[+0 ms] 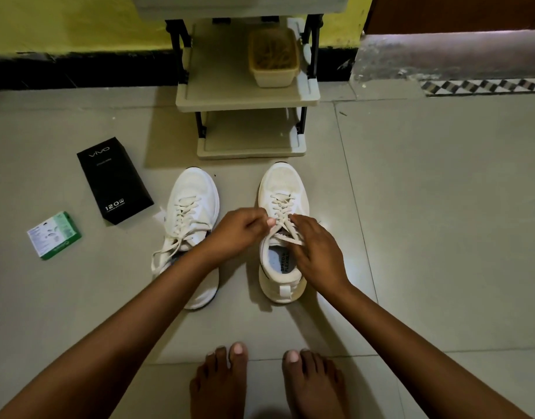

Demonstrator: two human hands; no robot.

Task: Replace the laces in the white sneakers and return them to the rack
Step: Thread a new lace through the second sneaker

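Right sneaker is being laced near the top eyelets; its lace is pinched by left hand and right hand. Tightening's probably needed next, then rack.

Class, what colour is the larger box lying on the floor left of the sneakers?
Black, with pale lettering: the larger box, seen in the head view.

View count: one (head-worn, wide-angle).
Position: above the floor, over the person's bare feet.
Direction: forward and steeply down, toward the rack against the yellow wall.
Nearness: forearms and feet are seen close at the lower edge; the two white sneakers lie mid-frame; the rack is farther off.
Distortion: straight floor joints are bowed near the edges (lens effect).
Shared coverage: not applicable, as only one view is supplied.
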